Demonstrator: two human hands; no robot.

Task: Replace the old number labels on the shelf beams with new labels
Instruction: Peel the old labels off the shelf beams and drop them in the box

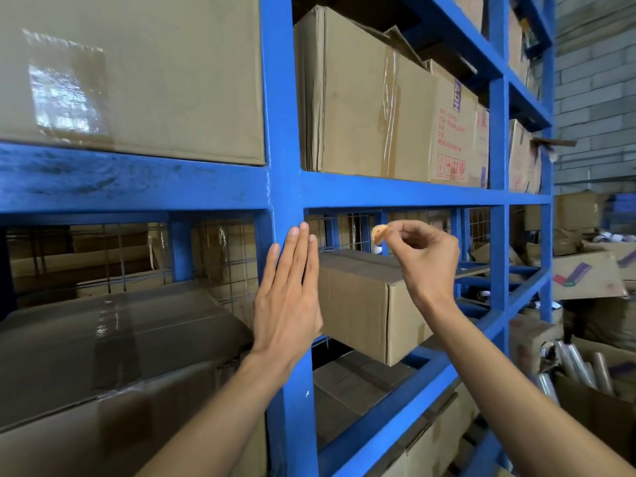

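two bare hands work at a blue shelf rack (282, 187). the left hand (287, 301) lies flat on the rack's upright post (292, 401), its four fingers (303, 242) straight and close together, tips just below the horizontal beam (395, 194). the right hand (426, 256), to the right, pinches one small curled round label (379, 233) between thumb and forefinger, other fingers curled, held in front of the bay just under the beam and apart from it. three cardboard boxes (361, 98) stand on the upper right shelf, one box (371, 304) sits tilted below.
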